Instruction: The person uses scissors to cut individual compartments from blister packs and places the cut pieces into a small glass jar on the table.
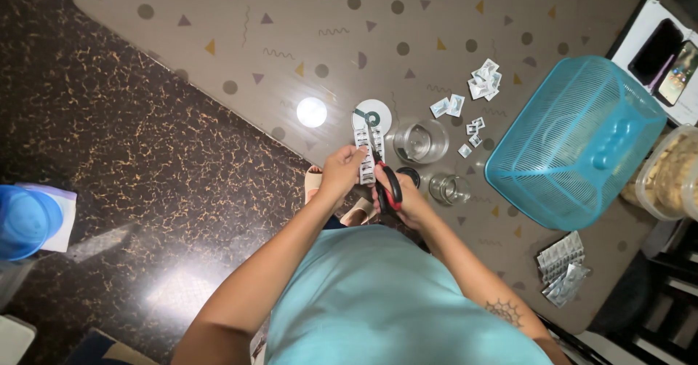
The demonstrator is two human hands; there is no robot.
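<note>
Above the near counter (240, 38) edge: left hand (340, 172) pinching a silver blister strip (368, 155); right hand (407, 198) closed in red-handled scissors (384, 176), blades on strip; clear glass bowl (420, 142) just right; best cut between pockets, strip held taut

The far and left stretch of the patterned surface (240, 38) lies open to a hand. Just ahead of the hands, a glass bowl (421, 142) and small jar (448, 189) stand close together. Cut foil pieces (484, 79) lie beyond. The overturned turquoise basket (574, 141) blocks the right side.
</note>
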